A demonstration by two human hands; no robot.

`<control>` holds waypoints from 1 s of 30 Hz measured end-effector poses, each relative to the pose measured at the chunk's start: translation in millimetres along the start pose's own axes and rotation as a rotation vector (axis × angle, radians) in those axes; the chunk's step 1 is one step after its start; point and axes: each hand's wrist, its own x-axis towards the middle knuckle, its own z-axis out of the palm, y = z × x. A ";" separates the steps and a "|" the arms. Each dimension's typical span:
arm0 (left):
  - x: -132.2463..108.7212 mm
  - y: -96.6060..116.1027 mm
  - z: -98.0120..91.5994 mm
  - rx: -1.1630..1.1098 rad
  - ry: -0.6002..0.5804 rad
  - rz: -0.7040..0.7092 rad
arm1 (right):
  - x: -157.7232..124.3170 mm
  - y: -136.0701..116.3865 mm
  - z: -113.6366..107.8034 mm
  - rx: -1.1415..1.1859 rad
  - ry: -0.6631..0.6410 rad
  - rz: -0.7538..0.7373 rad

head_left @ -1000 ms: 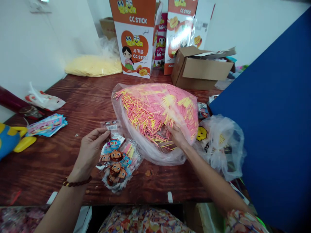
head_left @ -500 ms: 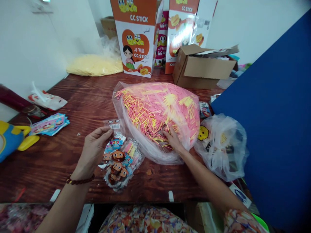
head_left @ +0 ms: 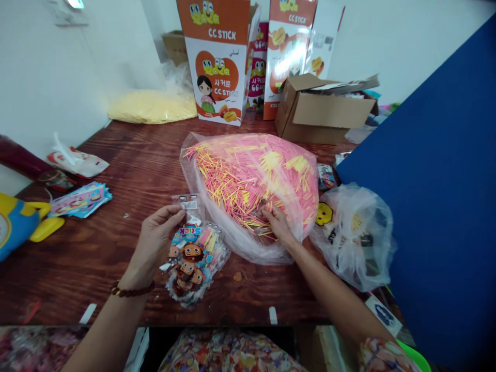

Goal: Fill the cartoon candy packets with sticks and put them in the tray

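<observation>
My left hand (head_left: 153,240) pinches the top of a small clear printed packet (head_left: 186,227) just above the wooden table (head_left: 135,165). Under it lie a few filled packets (head_left: 194,266) with cartoon figures and coloured sticks. My right hand (head_left: 277,225) reaches into the open mouth of a big clear plastic bag (head_left: 251,181) full of pink and yellow sticks. Its fingers are curled among the sticks and partly hidden by them.
Orange CC STICK cartons (head_left: 220,57) and an open cardboard box (head_left: 321,108) stand at the back. A yellow bagged heap (head_left: 153,106) lies back left. A crumpled plastic bag (head_left: 354,235) sits to the right beside a blue board (head_left: 434,181). Flat packets (head_left: 81,199) and a yellow-blue toy (head_left: 19,225) lie left.
My right hand has drawn slightly left inside the bag's mouth, among the sticks. My left hand keeps its pinch on the packet with almost no movement.
</observation>
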 end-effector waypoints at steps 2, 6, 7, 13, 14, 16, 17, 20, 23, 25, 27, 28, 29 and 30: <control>-1.4 0.5 1.3 0.008 -0.009 -0.014 | -1.3 -2.7 1.2 0.023 0.011 0.000; -4.5 -1.0 3.6 0.043 -0.040 -0.049 | -2.3 -2.8 3.1 -0.031 -0.033 0.010; -5.3 -1.8 4.6 0.056 -0.055 -0.051 | -1.8 -3.1 3.5 -0.015 -0.029 0.024; -6.9 -16.3 23.4 0.173 -0.231 -0.030 | 1.3 -33.0 11.3 0.388 0.027 0.104; -6.6 -19.9 28.8 0.218 -0.271 -0.018 | 0.0 -43.0 13.9 0.445 -0.005 0.113; -5.9 -26.4 39.9 0.321 -0.347 0.015 | -5.0 -64.9 18.9 0.461 -0.076 0.103; -5.4 -28.8 45.0 0.368 -0.383 0.029 | -8.2 -75.8 21.0 0.419 -0.111 0.072; -3.6 -32.7 54.9 0.462 -0.479 0.033 | -17.5 -103.5 25.1 0.134 -0.244 -0.103; -2.0 -34.0 55.5 0.511 -0.545 0.021 | -22.6 -117.8 29.5 -0.164 -0.392 -0.274; -1.7 -34.5 52.4 0.539 -0.572 0.028 | -23.9 -119.4 33.9 -0.281 -0.449 -0.351; -2.4 -34.3 48.9 0.559 -0.591 0.033 | -24.8 -117.3 38.1 -0.327 -0.462 -0.387; -3.0 -33.8 47.3 0.566 -0.601 0.032 | -25.2 -115.9 39.5 -0.333 -0.456 -0.389; -3.9 -33.0 46.1 0.573 -0.612 0.030 | -25.7 -114.6 40.3 -0.334 -0.454 -0.383; -4.8 -32.0 45.2 0.580 -0.622 0.030 | -26.1 -113.9 40.5 -0.330 -0.457 -0.369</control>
